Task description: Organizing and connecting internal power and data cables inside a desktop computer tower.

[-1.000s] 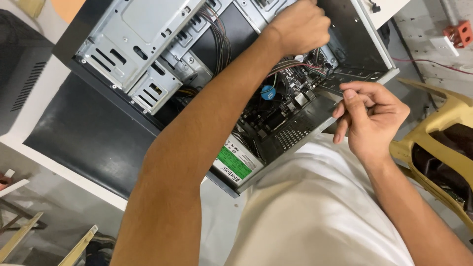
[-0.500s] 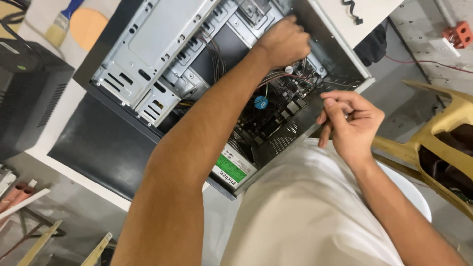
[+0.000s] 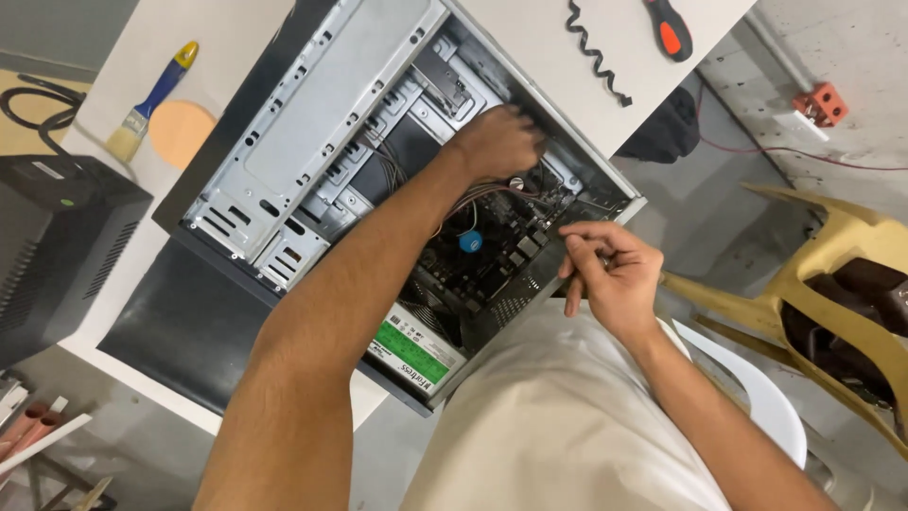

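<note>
Case [image 3: 312, 123] work is seen midway: the open computer case lies on its side on the white surface [image 3: 123, 350], its side panel already off, and the inside is bared. At far left a black box [image 3: 57, 255] stands by the surface, and a brush [image 3: 151, 102] with a blue and yellow handle lies on it beside an orange disc [image 3: 182, 134]. Inside the case, from left to right, are found the empty metal drive bays [image 3: 274, 241], a power supply with a green label [image 3: 411, 350] at the near edge, a board with a blue-centred fan [image 3: 470, 241], and a bundle of wires [image 3: 492, 194]. The left hand [image 3: 497, 142] is reached deep into the far corner, above the wires; its fingers are curled (what they grip, if anything, cannot be told). The right hand [image 3: 610, 274] is held at the case's right edge, fingers pinched narrow, perhaps on a small part too small to make out. Nothing is seen lifted out of the case yet. Further right, a coiled black cord [image 3: 594, 52] and a screwdriver [image 3: 670, 28] lie untouched on the surface, and a tan chair [image 3: 832, 284] stands apart.
</note>
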